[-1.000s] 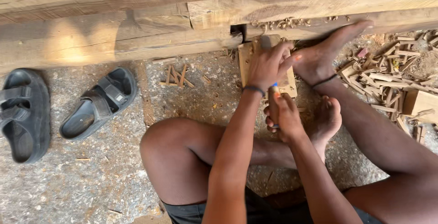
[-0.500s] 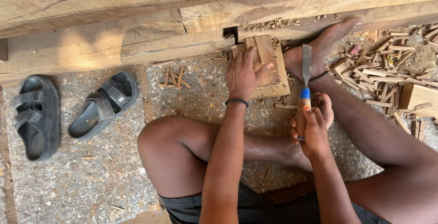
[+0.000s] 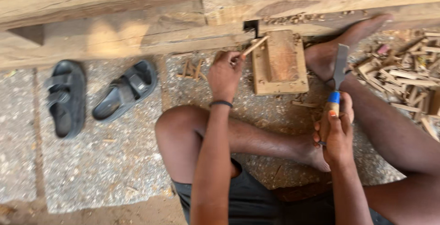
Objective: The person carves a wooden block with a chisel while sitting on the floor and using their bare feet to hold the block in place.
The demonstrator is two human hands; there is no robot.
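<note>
Overhead, a long timber beam (image 3: 137, 19) walled the far edge; two black sandals (image 3: 98, 94) lay well left, offcuts (image 3: 403, 74) piled right. The wooden block (image 3: 279, 62) sat against the beam. The left hand (image 3: 225, 74), off the block now, pinched what looked like a thin stick (image 3: 255, 46); the right hand (image 3: 334, 131) gripped the chisel (image 3: 338, 76) upright.

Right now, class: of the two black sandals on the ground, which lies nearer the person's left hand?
The right-hand sandal, lying tilted beside the bent knee. The other sandal lies farther left, away from the left hand, which holds a thin wooden stick.
</note>
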